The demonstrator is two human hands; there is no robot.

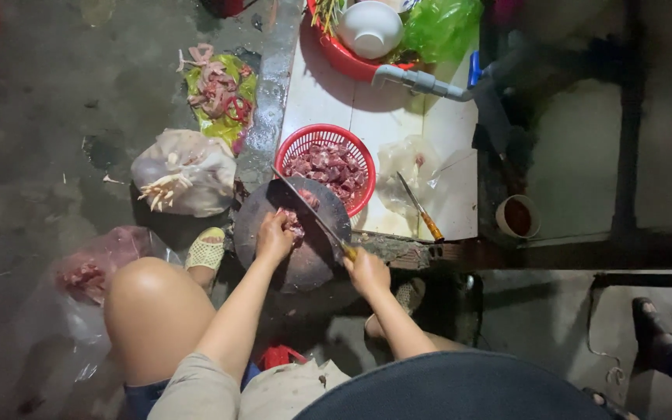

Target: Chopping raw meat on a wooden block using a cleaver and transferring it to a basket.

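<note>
I judge the cutting to be well along but not finished. The red basket point(325, 140), touching the far edge of the round chopping block point(305, 257), already holds a good heap of dark red meat chunks, and only a small piece of meat point(295, 224) remains on the block, near its far side. That piece still looks uncut to me, though it is partly hidden under my fingers, so I cannot tell how much is left of it. A clear bag with more pinkish meat point(91, 268) lies well to the left of the block, beyond my left knee; whether it is waiting for the knife I cannot say.

My left hand point(274, 237) reaches forward over the block, arm nearly straight, fingers curled down and pressing on the piece of meat to pin it. My right hand point(367, 272) sits at the block's right edge, closed tight around the handle of the cleaver point(305, 206), whose long blade runs diagonally across the block towards its far left side, passing just beside the pinned meat. The wrist is bent slightly inward and the forearm comes in from the lower right.

A second knife with an orange handle point(421, 210) lies on the white tiled floor to the right of the basket, untouched.
</note>
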